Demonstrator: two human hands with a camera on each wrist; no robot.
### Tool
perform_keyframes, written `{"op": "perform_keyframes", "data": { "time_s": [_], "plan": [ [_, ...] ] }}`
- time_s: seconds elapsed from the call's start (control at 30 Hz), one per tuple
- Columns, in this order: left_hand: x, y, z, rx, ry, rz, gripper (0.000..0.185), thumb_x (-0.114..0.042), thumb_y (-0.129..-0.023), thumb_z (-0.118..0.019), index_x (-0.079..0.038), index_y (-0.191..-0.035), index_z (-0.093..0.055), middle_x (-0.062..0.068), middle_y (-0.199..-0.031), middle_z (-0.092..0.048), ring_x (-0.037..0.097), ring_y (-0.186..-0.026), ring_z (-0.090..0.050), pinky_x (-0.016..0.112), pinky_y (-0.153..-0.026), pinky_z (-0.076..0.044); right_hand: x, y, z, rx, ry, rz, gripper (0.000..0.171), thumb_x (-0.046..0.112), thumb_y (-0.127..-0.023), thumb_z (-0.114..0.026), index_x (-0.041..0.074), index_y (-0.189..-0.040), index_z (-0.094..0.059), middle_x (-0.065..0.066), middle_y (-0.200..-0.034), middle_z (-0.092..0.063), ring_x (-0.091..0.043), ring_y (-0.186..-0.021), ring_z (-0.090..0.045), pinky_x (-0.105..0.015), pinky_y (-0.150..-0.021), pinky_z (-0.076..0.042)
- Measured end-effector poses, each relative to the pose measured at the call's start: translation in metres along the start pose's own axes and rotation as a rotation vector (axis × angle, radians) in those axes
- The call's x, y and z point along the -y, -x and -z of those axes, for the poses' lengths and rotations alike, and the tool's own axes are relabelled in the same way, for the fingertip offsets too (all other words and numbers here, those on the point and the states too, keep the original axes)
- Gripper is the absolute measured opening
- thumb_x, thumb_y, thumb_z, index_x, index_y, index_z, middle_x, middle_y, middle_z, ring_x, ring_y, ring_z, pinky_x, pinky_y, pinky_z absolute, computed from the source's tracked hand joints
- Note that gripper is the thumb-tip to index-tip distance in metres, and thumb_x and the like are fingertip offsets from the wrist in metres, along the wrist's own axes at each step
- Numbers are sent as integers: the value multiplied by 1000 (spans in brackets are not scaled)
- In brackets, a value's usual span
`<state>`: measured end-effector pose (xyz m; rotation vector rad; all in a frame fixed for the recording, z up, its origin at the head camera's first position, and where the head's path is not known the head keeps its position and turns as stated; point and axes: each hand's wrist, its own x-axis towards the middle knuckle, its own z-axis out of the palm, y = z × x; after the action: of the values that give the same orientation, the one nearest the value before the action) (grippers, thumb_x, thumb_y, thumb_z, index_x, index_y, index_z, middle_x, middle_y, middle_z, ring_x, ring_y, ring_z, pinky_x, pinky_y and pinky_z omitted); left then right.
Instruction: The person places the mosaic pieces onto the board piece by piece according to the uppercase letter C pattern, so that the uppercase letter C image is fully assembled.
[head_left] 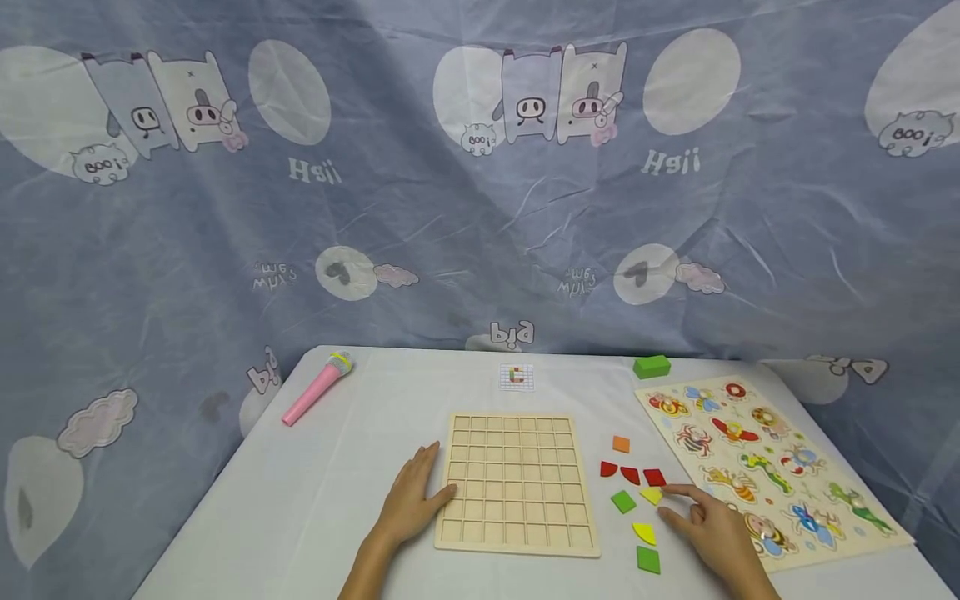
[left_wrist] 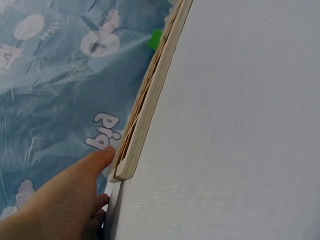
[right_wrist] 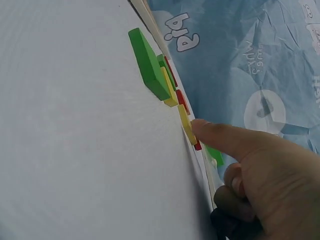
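Touching a yellow tile with the right hand, left hand steadying the grid board

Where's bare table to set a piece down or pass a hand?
Free: the stretch between the pink microphone and the grid board, left of the left hand; also behind the board around the small card. Crowded: the gap between board and insect puzzle, full of colored pieces and the right hand.

grid board set mid-table | loose tiles laid just right of it | animal puzzle further right | toy microphone back-left
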<state>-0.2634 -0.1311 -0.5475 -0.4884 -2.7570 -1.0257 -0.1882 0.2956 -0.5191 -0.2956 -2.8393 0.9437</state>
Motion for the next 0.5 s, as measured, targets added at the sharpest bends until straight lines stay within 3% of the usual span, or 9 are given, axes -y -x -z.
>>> {"op": "perform_keyframes", "data": {
  "time_s": [0.5],
  "plan": [
    [2, 3, 0, 1, -56, -41, 76, -48, -86, -57, -3, -142, -32, 13, -146, -31, 30, -136, -22, 50, -110, -16, -2, 0, -7, -22, 72, 23, 38, 30, -78, -74, 12, -111, -64, 1, -54, -39, -14, -47, -35, -23, -41, -25]
  ]
}}
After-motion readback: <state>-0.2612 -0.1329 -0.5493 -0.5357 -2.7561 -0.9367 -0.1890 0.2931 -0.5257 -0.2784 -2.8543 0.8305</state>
